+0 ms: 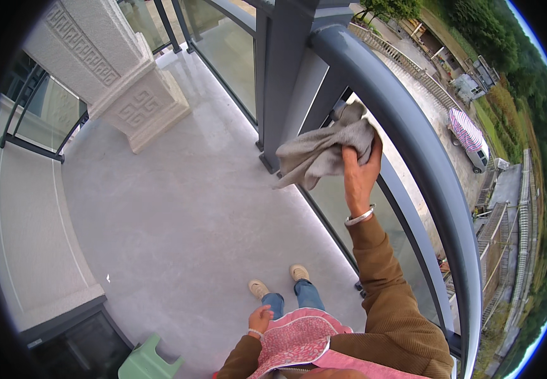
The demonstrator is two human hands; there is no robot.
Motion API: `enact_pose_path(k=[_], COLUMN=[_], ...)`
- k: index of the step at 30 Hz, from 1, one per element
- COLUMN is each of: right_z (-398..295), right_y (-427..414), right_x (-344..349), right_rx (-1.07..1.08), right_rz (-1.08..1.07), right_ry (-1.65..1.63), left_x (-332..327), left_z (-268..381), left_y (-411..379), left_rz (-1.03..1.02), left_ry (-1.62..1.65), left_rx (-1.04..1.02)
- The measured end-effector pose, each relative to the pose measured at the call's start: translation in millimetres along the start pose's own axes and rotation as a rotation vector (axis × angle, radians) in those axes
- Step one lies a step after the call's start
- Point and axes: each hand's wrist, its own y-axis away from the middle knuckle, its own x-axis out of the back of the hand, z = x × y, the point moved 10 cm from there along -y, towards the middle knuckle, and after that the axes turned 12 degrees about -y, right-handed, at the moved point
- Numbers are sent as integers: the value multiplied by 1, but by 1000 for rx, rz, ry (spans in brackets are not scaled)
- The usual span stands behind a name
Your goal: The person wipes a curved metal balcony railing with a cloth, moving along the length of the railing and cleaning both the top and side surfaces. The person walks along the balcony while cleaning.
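A crumpled grey cloth is gripped in my right hand, which reaches up between the dark metal handrail and the glass panel below it. The cloth lies near the lower rail beside the thick grey post, and its loose end hangs to the left. A silver bangle circles my right wrist. My left hand is held low beside the pink patterned apron, fingers partly curled, with nothing in it that I can see.
A carved stone pillar stands on the smooth grey floor at upper left. A green plastic stool is at the bottom left, near a dark-framed window. Past the railing lies a yard with a covered vehicle, far below.
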Motion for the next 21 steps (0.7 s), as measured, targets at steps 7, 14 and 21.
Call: enact_pose_path(k=[7, 14, 21], right_z=[17, 8, -34], right_y=[-76, -100, -113], right_x=[-24, -10, 1], right_rx=[385, 207, 422], right_rz=[-217, -617, -412], right_ry=[742, 943, 1023], left_x=[12, 7, -10], left_z=[13, -36, -51], left_y=[14, 40, 44], left_rz=[32, 9, -1], left_ry=[44, 17, -38], left_rx=[-45, -5, -74])
